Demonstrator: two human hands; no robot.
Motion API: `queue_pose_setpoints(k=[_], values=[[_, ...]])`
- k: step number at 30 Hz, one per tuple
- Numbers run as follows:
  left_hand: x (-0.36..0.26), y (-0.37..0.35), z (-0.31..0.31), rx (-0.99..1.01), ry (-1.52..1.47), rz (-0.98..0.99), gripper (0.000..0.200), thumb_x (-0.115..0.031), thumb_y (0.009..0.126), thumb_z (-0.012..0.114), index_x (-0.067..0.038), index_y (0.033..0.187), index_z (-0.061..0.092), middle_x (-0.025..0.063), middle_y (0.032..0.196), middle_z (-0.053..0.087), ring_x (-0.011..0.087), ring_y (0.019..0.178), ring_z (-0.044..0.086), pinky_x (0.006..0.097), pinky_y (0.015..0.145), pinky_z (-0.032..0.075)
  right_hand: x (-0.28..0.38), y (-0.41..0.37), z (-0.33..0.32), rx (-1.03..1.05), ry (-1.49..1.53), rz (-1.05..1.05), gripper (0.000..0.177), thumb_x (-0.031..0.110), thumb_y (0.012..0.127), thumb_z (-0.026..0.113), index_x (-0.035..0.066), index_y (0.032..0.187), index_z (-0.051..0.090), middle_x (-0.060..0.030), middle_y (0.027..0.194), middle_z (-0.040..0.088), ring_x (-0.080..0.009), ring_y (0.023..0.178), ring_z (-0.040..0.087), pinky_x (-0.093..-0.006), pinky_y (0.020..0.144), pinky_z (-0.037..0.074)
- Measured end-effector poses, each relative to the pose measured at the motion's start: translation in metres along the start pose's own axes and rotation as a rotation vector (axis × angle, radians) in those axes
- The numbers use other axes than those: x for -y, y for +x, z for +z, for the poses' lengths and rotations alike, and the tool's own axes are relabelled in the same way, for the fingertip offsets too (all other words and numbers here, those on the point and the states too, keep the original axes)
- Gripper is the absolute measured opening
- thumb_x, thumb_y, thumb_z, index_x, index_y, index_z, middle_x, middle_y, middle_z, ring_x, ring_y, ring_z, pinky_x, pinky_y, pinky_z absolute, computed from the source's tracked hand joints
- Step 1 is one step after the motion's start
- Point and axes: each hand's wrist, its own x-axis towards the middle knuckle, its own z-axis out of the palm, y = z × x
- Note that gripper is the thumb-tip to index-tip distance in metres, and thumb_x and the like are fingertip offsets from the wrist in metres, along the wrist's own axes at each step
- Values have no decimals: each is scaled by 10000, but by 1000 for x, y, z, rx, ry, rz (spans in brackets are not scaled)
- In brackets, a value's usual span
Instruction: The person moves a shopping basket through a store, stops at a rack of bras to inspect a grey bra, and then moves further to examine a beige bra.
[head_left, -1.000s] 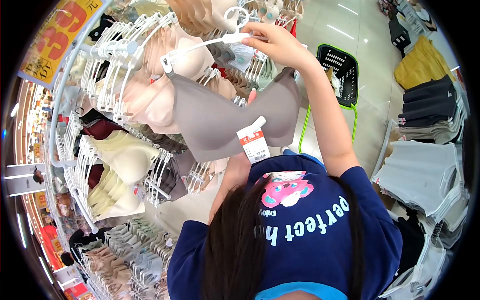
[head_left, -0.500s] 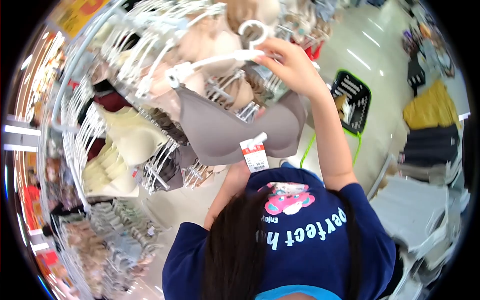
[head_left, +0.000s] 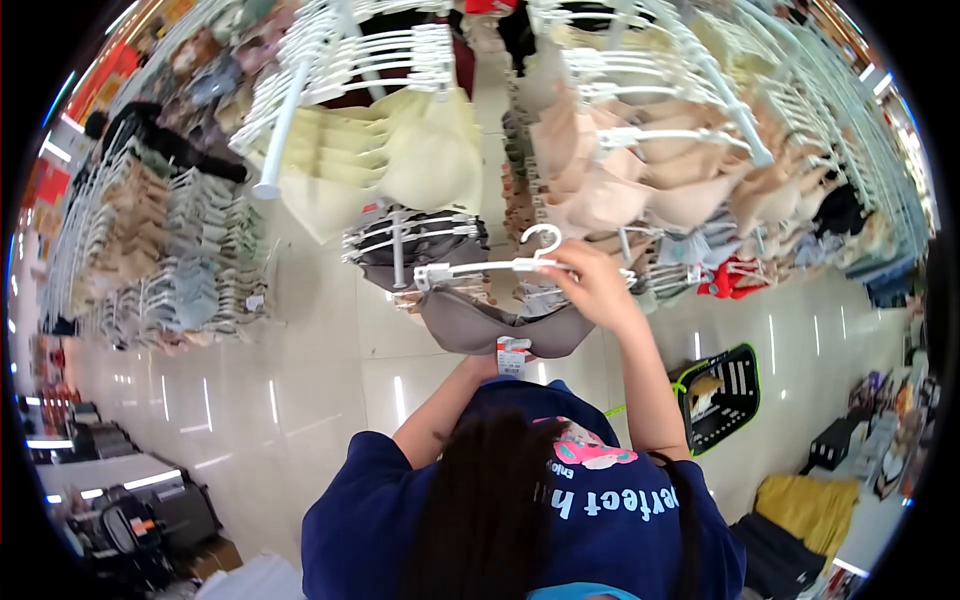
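My right hand (head_left: pixel 588 278) is closed on the white plastic hanger (head_left: pixel 480 268), gripping its bar just beside the hook. A grey-brown moulded bra (head_left: pixel 465 322) hangs from it, held out in front of my chest. A white and red price tag (head_left: pixel 511 357) dangles at the middle of the bra's lower edge. My left hand (head_left: pixel 486 366) reaches up behind the bra, with its fingers hidden by the cups and tag.
Pale yellow bras (head_left: pixel 430 165) and beige bras (head_left: pixel 610 200) hang on racks ahead, with a metal rack arm (head_left: pixel 280 140) jutting toward me. A black shopping basket (head_left: pixel 738 405) with green trim stands on the floor at right. A mustard garment (head_left: pixel 805 510) lies at lower right.
My view has swung left, so the racks and basket appear shifted. The bra appears lower and smaller, nearer my chest. My right hand keeps hold of the hanger; my left fingers are now hidden.
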Motion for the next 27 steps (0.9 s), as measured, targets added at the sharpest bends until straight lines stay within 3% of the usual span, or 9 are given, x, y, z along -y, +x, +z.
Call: queue_pose_setpoints(k=[4, 10, 13, 21, 27], values=[[-17, -37, -46, -141, 221, 142, 404, -373, 814, 380, -140, 1142, 414, 39, 1150, 457, 221, 1061, 424, 411, 915, 281, -25, 33, 65, 94, -69, -48, 149, 181, 764, 539, 58, 843, 566, -91, 735, 515, -257, 670, 521, -320, 560, 408], [-43, -65, -103, -262, 15, 287, 317, -354, 819, 397, -210, 1100, 429, -36, 1110, 463, 123, 1017, 437, 347, 851, 332, -42, 70, 142, 249, -159, -89, 169, 231, 750, 533, 95, 846, 566, -90, 748, 506, -291, 713, 527, -379, 591, 422], [-57, -69, -131, -397, -31, 361, 339, -378, 827, 358, -195, 1104, 424, -30, 1105, 472, 141, 1029, 436, 362, 860, 322, -42, 81, 173, 297, -178, -138, 175, 233, 751, 530, 94, 855, 558, -95, 767, 500, -296, 721, 527, -380, 594, 426], [-84, -76, -141, -469, -184, 483, 433, -350, 855, 159, -84, 1138, 350, 67, 1151, 437, 216, 1098, 400, 417, 909, 280, -35, 112, 197, 224, -198, -96, 149, 219, 762, 512, 80, 800, 550, -105, 760, 522, -312, 664, 532, -392, 580, 434], [-87, -73, -145, -516, -212, 504, 471, -361, 858, 124, -62, 1161, 324, 79, 1173, 429, 219, 1113, 386, 404, 910, 281, -56, 132, 220, 284, -187, -108, 160, 220, 770, 496, 77, 822, 550, -111, 803, 537, -302, 767, 526, -393, 635, 427]])
